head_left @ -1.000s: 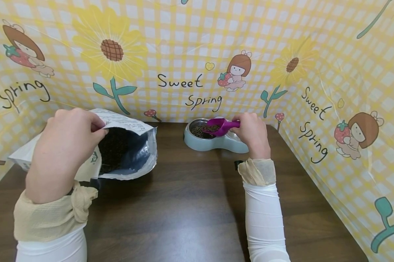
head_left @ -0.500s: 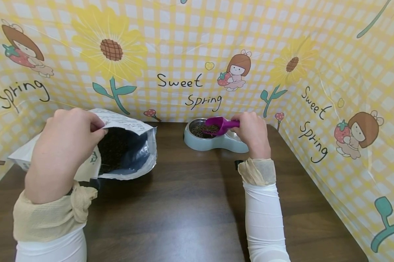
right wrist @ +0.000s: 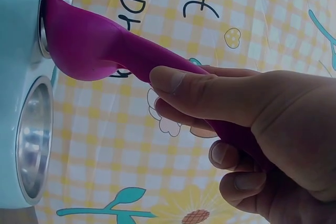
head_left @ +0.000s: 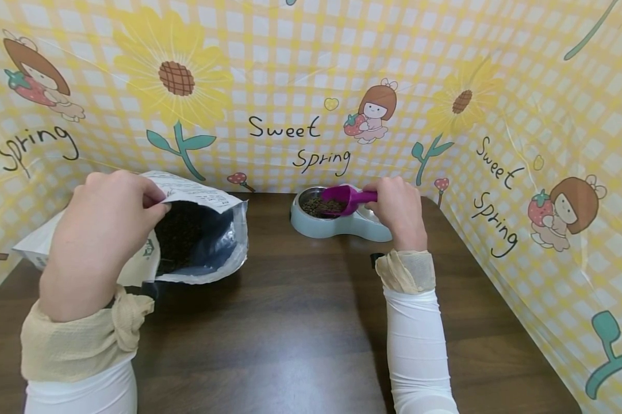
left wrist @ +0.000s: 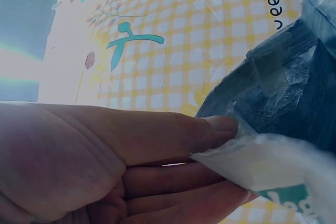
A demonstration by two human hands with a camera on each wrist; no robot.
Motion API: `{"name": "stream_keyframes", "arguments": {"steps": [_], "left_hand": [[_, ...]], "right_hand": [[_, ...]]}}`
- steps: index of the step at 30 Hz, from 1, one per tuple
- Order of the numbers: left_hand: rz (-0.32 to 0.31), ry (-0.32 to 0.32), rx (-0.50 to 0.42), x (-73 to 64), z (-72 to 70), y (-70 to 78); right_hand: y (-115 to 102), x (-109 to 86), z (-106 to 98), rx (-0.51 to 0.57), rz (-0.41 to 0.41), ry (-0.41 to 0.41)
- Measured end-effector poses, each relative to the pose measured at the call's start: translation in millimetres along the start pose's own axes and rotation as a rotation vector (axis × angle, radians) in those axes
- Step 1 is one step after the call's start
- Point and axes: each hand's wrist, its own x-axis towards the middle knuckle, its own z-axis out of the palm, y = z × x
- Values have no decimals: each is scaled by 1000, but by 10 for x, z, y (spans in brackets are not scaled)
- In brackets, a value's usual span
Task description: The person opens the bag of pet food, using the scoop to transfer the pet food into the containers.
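Note:
Between thumb and fingers my left hand [head_left: 99, 241] pinches the upper edge of a white foil-lined bag [head_left: 207, 195], which lies with its mouth open to the right. Dark brown pellets [head_left: 179, 236] show inside it. My right hand [head_left: 399, 213] grips the handle of a purple scoop [right wrist: 86, 40], thumb along the top. The scoop's head is tilted over the left steel bowl of a light blue double pet feeder [head_left: 316, 227], its front edge at the bowl's rim in the right wrist view. Brown kibble [head_left: 316, 206] lies in that bowl. The right steel bowl [right wrist: 35, 140] shows bare shiny metal.
A dark wood-grain table [head_left: 290, 322] carries the bag and feeder. A yellow checked cloth [head_left: 269, 69] with printed flowers and lettering rises right behind them and along both sides.
The scoop has tilted and shifted slightly left over the bowl, and the pellets seen in it a second ago are now less visible. The left hand and bag stay still.

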Motion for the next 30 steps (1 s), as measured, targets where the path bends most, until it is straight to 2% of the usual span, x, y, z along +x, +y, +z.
{"name": "stream_keyframes", "arguments": {"steps": [30], "left_hand": [[-7,-5,1,-5,-4,5]], "right_hand": [[41,-14,-30,-95,12,72]]}}
